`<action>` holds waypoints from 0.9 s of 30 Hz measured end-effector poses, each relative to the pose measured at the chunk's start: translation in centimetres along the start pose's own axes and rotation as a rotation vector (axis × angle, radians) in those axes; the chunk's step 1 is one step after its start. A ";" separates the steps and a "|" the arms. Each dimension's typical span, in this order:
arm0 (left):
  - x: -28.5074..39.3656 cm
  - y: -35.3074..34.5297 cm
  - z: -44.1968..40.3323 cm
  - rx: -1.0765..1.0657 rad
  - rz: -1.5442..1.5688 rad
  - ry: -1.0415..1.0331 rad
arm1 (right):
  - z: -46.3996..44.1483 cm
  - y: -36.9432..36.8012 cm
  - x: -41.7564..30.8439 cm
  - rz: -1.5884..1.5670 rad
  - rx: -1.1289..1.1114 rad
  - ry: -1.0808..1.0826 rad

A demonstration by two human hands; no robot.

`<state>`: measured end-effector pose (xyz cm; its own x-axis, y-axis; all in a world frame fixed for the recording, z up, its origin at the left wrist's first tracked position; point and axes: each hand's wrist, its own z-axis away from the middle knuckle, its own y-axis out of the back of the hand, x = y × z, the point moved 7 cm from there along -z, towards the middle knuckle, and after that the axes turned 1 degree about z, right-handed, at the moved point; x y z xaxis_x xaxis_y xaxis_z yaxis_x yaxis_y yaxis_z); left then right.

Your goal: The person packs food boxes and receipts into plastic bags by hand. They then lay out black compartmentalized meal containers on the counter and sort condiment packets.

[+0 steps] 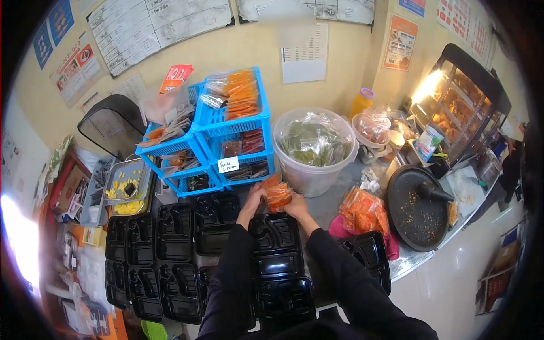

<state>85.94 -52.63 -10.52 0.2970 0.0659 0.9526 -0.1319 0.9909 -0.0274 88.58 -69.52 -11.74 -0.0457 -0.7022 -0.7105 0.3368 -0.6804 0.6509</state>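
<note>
My left hand (253, 200) and my right hand (296, 206) are closed around a bunch of small clear plastic packets (276, 194) with orange-red contents, one hand on each side. The bunch is held above the far end of a black compartment meal tray (277, 262). Several more black trays (180, 232) stand in rows to the left, and another black tray (368, 258) lies beyond my right forearm. A pile of similar orange-red packets (362, 209) sits on a dark pink cloth (340, 228) to the right.
Blue stacked baskets (232, 127) of sachets stand behind my hands. Right of them is a white bucket (309, 175) of bagged green leaves. Farther right are a dark stone mortar (411, 226) with a pestle and a lit food cabinet (462, 107). A container of yellow food (127, 181) stands left.
</note>
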 end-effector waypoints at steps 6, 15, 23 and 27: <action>1.5 -0.5 1.1 -0.019 -0.071 -0.079 | 0.2 0.0 0.1 -0.072 0.053 0.029; 3.2 -2.5 2.6 -0.210 -0.159 -0.583 | 1.7 1.6 -1.6 -0.239 0.219 0.235; 9.1 -3.0 11.1 0.097 -0.468 -1.033 | 6.4 5.3 -7.2 -0.255 0.356 0.770; 11.9 -3.4 14.5 -0.060 -0.153 -0.977 | 11.7 10.3 -10.7 -0.130 0.292 0.879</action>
<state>76.22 -56.93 5.27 -0.6072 -0.1623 0.7778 -0.1013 0.9867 0.1268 81.52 -71.47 5.66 0.7017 -0.2873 -0.6520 0.1240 -0.8519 0.5088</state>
